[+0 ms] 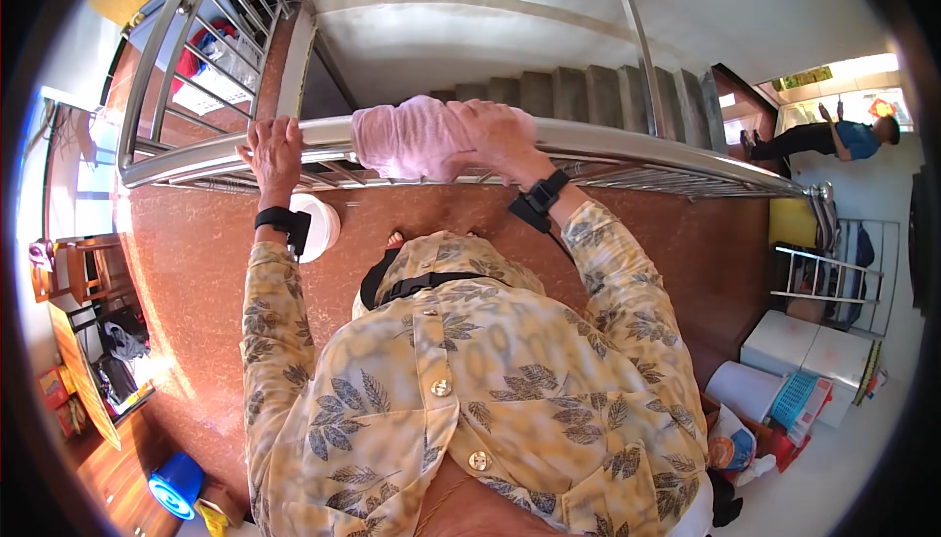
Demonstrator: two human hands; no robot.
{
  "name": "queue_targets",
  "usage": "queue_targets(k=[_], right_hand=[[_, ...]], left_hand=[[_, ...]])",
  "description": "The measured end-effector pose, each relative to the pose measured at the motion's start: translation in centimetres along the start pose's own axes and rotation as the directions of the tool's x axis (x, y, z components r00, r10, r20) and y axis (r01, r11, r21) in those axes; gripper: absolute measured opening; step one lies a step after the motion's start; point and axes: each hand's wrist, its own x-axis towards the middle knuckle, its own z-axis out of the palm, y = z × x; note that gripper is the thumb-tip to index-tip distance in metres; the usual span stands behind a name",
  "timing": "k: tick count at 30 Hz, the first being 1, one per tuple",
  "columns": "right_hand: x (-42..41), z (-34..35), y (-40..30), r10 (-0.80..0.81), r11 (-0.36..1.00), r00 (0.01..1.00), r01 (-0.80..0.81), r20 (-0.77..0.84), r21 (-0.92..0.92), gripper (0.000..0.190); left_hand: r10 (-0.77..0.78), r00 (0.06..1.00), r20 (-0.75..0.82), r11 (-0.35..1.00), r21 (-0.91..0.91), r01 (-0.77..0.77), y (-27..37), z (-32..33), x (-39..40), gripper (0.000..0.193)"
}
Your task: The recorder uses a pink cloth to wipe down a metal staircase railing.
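A pink cloth [412,136] lies wrapped over the thick top rail of a stainless steel railing [617,141]. My right hand [500,136] grips the cloth at its right end, pressed on the rail. To the left of the cloth, my left hand [276,155] rests on the bare rail with its fingers curled over the top. Both wrists wear black straps with small devices. Below my left hand, on the reddish-brown floor, stands a white bucket [317,228], partly hidden by my wrist.
Grey stairs [573,96] lie beyond the railing. A person in a blue top [856,139] stands far right. A blue bucket [175,484] is at lower left. White cabinets [805,353], a metal rack and a blue basket [792,397] stand at right.
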Motion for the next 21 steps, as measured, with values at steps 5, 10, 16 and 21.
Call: queue_targets(k=[5,10,16,21], right_hand=[[-5.7,-2.7,6.3,-0.016,0.999,0.998,0.013,-0.056,-0.052,0.078],[-11.6,-5.7,12.7,0.031,0.998,0.997,-0.035,-0.073,-0.053,0.068],[-19.3,-8.8,21.0,0.114,0.983,0.991,-0.124,-0.076,-0.138,0.056],[-20.4,-8.9,22.3,0.173,0.970,0.981,-0.185,-0.086,-0.158,0.051]], left_hand=[[-0.024,0.999,0.041,1.000,0.020,0.023,-0.4,0.0,-0.1,0.032],[-0.028,0.999,0.039,0.999,0.027,0.027,-0.6,0.2,-0.2,0.034],[0.003,0.999,0.045,1.000,-0.002,-0.003,-0.5,-0.2,0.0,0.032],[0.041,0.999,0.015,0.999,-0.028,-0.040,-0.4,0.1,-0.2,0.029]])
